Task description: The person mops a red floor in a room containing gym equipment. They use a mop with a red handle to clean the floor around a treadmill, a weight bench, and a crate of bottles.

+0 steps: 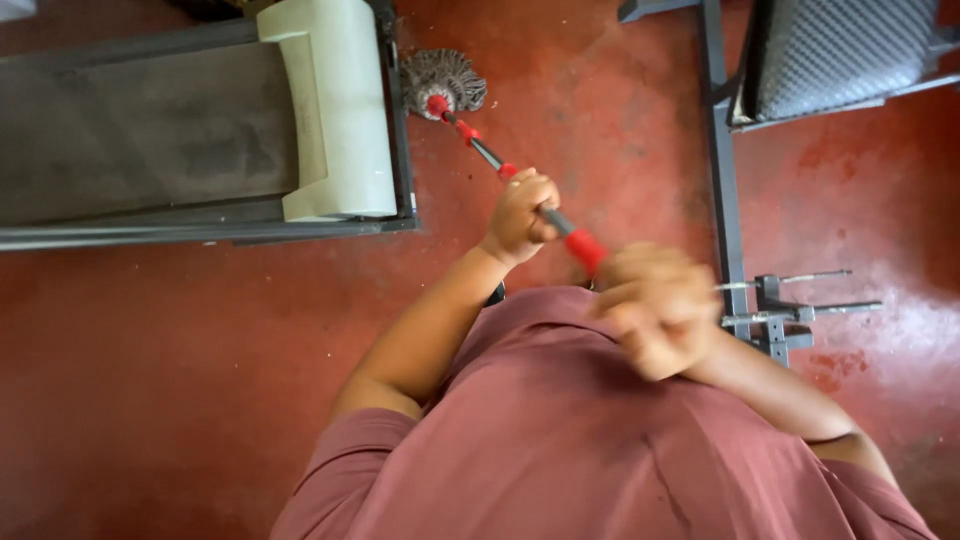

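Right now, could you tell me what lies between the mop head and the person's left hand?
Only the mop's handle joins mop head to left hand, over bare red floor, in the head view.

A treadmill (190, 130) with a pale end cover lies on the red floor (150, 380) at upper left. A grey metal frame (722, 170) runs down the right, carrying a dark padded seat (840, 50).

Dusty-rose short-sleeved shirt (580, 440), plain knit, creased across the front; sleeves ending above the elbows; forearms, wrists and hands bare.
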